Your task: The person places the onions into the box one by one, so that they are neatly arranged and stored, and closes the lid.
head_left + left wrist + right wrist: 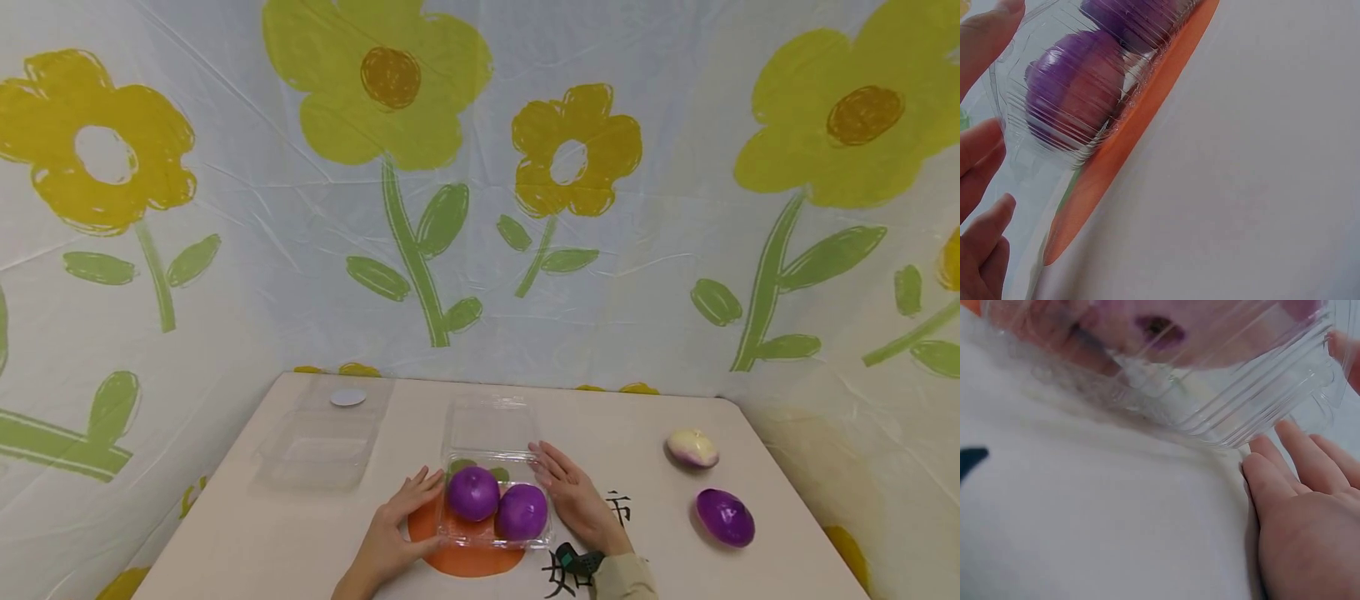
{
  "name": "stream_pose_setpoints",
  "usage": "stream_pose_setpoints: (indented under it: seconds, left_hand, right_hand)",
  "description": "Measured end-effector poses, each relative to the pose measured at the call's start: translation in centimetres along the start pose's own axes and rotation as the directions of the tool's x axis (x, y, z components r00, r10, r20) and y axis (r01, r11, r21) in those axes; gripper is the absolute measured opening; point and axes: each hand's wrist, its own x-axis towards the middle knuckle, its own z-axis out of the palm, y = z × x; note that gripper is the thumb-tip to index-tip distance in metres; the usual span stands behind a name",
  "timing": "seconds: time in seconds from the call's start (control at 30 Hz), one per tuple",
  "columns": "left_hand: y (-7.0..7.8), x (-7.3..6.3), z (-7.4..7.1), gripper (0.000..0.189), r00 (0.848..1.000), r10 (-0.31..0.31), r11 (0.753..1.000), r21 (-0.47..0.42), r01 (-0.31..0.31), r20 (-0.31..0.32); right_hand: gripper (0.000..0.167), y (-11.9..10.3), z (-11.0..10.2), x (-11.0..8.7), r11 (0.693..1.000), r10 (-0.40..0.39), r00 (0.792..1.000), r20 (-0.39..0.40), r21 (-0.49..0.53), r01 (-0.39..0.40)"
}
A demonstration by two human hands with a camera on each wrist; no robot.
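A clear plastic clamshell box (495, 540) sits in front of me with its lid (489, 423) folded back. Inside lie two glossy round purple onion-like vegetables, a left one (473, 493) and a right one (522, 512). My left hand (392, 527) touches the box's left side, thumb near the front corner, fingers extended. At the right side my right hand (579, 497) rests with straight fingers against the box wall. Through the ribbed plastic the left wrist view shows a purple vegetable (1075, 84); the right wrist view shows one with a dark spot (1160, 328).
Another clear box (318, 437) stands open at the back left, a white round sticker (348, 398) on its lid. On the right lie a cream-and-purple vegetable (692, 448) and a purple one (725, 517). The tablecloth (262, 533) has printed orange shapes and black characters. A flowered curtain encloses the table.
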Motion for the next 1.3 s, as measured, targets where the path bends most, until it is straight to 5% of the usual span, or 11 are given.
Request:
stream_pose_setpoints:
  seconds: [0.27,0.43,0.8,1.3]
  left_hand:
    - [-0.1,0.0,0.1,0.065,1.000,0.014,1.000,0.005,-0.014,-0.002]
    - [-0.2,0.0,0.2,0.065,1.000,0.016,1.000,0.010,-0.016,-0.004]
    - [-0.1,0.2,0.3,0.065,1.000,0.025,1.000,-0.005,-0.025,-0.009]
    - [-0.3,0.0,0.1,0.065,0.999,0.026,0.999,-0.023,-0.027,-0.018]
  right_hand:
    - [0.072,-0.4,-0.1,-0.1,1.000,-0.019,1.000,0.009,0.014,0.019]
    - [0.078,-1.3,0.2,0.1,0.994,-0.077,0.995,0.058,-0.075,0.082]
    - [0.082,-3.4,0.5,0.5,0.908,-0.118,0.992,0.048,-0.399,0.127]
    - [0.061,-8.6,2.8,0.2,0.846,-0.226,0.970,0.093,-0.474,0.243]
